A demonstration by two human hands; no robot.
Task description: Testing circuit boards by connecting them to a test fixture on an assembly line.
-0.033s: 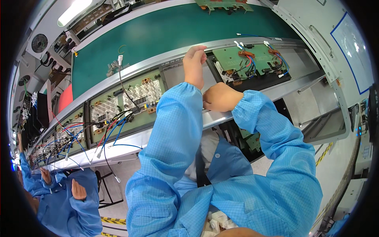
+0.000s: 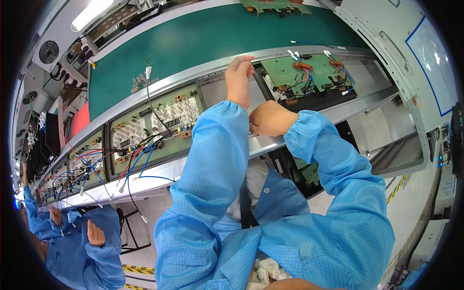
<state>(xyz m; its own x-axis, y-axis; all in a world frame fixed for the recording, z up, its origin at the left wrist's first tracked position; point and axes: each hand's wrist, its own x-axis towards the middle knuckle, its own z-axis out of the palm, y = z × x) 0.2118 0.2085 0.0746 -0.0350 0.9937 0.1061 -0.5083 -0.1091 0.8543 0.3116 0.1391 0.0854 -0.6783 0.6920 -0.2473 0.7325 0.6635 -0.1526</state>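
Observation:
My left hand (image 2: pixel 238 79) is raised over the pale gap between two board carriers, its wrist bent and its fingers curled loosely inward; nothing shows in it. Below and to the right, my right hand (image 2: pixel 272 119) rests closed at the near metal rail (image 2: pixel 270 142), with its fingers turned under and hidden, so whatever they hold, if anything, cannot be seen. Right of my hands, a green circuit board (image 2: pixel 285 72) with brown connectors and red, blue and black wires sits in a black carrier. On the left, a board with white parts and a small display (image 2: pixel 171 123) lies in another carrier.
A green mat (image 2: pixel 193 41) covers the bench behind the rails, with a white-tipped connector lead (image 2: pixel 148 72) and another board (image 2: pixel 275 7) at the far edge. Loose wires (image 2: pixel 140 166) hang over the front rail. A co-worker in a blue smock (image 2: pixel 82 251) sits at the left.

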